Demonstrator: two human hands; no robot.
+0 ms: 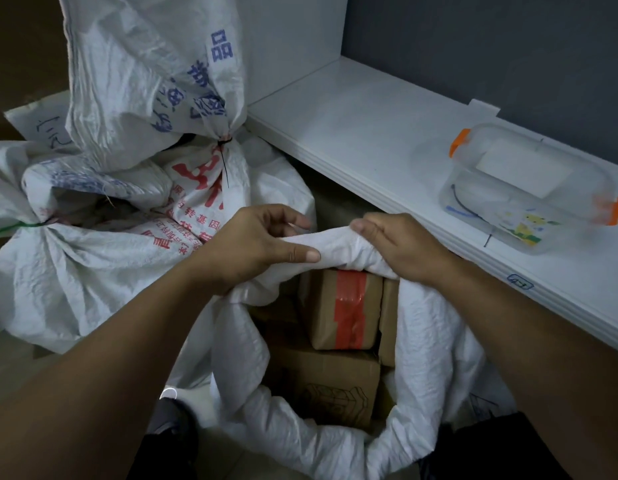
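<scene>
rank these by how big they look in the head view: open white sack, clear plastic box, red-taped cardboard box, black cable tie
1. open white sack
2. clear plastic box
3. red-taped cardboard box, partly hidden under the sack's rim, so this rank is unsure
4. black cable tie

One wide-angle view looks from the person's head, forward and steeply down along both forearms. It sits close above the hands: the left hand and right hand grip the sack at mid-frame. The white surface runs diagonally down the right side, and the tied bags fill the upper left.
</scene>
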